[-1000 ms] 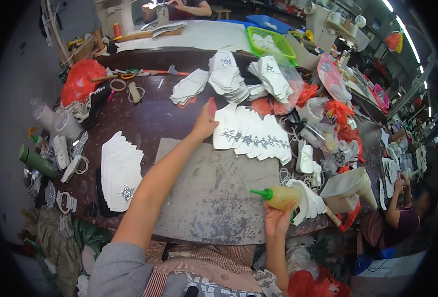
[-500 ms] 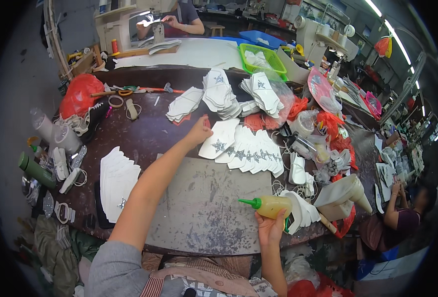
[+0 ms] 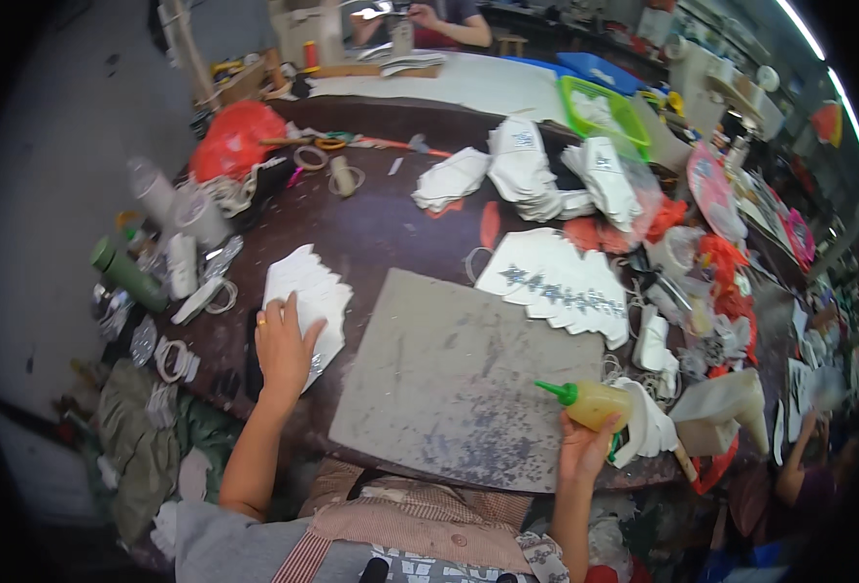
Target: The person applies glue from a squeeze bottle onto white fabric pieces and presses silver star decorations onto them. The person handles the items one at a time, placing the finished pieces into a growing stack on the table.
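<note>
My left hand [image 3: 284, 352] lies on a fanned stack of white cut pieces [image 3: 298, 272] at the left of the table, its fingers stretched out and a ring on one of them. In my right hand [image 3: 583, 449] is a squeeze bottle [image 3: 600, 404] of yellowish liquid, tilted with its green nozzle pointing left. That bottle is over the right part of a grey, stained board [image 3: 420, 379]. Past the board's far right corner, white pieces with glittery silver stars [image 3: 556, 284] lie overlapped in a row.
Piles of white pieces [image 3: 525, 170] stand farther back, near a green basket [image 3: 604, 117]. To the left are a red bag [image 3: 238, 139] and a green bottle [image 3: 126, 274]. A cream plastic container [image 3: 716, 413] and curved white parts [image 3: 646, 428] crowd the right. Two other people work nearby.
My left hand has left the star row and come down onto the left stack. The view has swung left. The bottle stays in my right hand.
</note>
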Motion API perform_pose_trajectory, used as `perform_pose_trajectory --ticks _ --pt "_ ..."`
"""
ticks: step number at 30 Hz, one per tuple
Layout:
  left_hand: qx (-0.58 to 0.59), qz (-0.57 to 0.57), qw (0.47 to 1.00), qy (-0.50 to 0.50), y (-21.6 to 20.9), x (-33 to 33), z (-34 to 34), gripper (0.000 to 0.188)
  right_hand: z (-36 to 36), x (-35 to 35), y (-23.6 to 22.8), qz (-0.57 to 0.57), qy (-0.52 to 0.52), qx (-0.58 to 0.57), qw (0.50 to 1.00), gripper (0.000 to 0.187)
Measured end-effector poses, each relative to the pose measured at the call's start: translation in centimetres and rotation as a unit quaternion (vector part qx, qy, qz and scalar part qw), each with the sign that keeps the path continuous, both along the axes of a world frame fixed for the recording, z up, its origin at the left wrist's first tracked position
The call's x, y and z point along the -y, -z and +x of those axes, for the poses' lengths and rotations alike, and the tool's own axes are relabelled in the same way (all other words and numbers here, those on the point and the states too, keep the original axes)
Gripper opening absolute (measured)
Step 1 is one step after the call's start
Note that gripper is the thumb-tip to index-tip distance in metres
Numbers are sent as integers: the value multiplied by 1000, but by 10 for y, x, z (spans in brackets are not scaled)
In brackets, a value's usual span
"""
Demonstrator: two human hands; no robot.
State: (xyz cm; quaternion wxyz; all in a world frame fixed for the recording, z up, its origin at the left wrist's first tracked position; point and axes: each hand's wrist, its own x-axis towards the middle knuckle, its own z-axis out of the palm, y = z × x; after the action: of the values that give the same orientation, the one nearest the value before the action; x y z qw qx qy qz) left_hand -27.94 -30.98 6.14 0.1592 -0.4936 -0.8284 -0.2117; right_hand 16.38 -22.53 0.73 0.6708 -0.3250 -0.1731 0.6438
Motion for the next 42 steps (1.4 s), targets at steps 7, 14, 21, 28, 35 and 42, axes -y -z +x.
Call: perform_pose_trajectory --ticks 7,14,21,28,35,42 --pt "-33 -38 997 -58 12 31 4 75 -2 0 -3 19 5 5 1000 51" --pt "-81 10 993 -83 35 40 17 61 0 1 -4 44 -15 5 999 51" --pt "-69 24 997 -32 18 26 27 43 1 3 -4 35 -17 -9 999 50" --pt "123 162 978 48 9 34 32 33 2 4 -5 23 -22 11 999 53" --pt "577 170 780 173 -14 28 131 68 -9 5 -15 65 -66 61 994 49" --pt "334 -32 892 302 19 33 124 28 -51 17 -46 14 -146 184 972 39"
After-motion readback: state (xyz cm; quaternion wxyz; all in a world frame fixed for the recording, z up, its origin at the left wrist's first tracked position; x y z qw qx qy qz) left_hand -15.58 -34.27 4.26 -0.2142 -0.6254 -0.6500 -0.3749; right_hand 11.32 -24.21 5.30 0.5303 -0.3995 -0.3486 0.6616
